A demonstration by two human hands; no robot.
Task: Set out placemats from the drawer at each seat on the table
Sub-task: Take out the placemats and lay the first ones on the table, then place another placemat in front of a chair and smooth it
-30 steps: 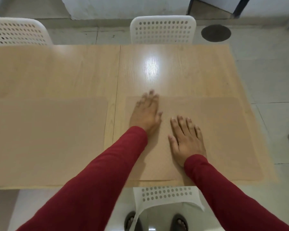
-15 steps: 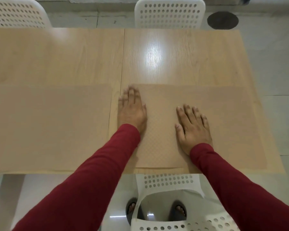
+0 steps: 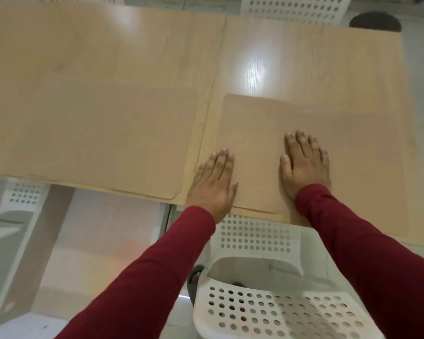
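- Two hands lie flat, palms down, fingers straight and held close together, gripping nothing.
- The left hand (image 3: 214, 185) rests at the left edge of the right placemat (image 3: 353, 152), its fingers partly on the mat and partly on the bare strip of worktop (image 3: 304, 50) beside it.
- The right hand (image 3: 305, 165) presses on the same placemat, further in from its left edge; the two hands are apart, with open mat between them.
- Both forearms wear dark red sleeves (image 3: 367, 260) and reach forward from the lower edge of the view.
- Two placemats show, both tan and close to the worktop's colour: the right one under the hands, and the left placemat (image 3: 91, 135) lying flat near the front edge, just beside it with a narrow gap between.
- Four white perforated chairs are partly visible: the nearest chair (image 3: 267, 289) below the hands, one at the lower left (image 3: 22, 196), two at the far side.
- A dark round patch (image 3: 375, 22) marks the floor at top right.
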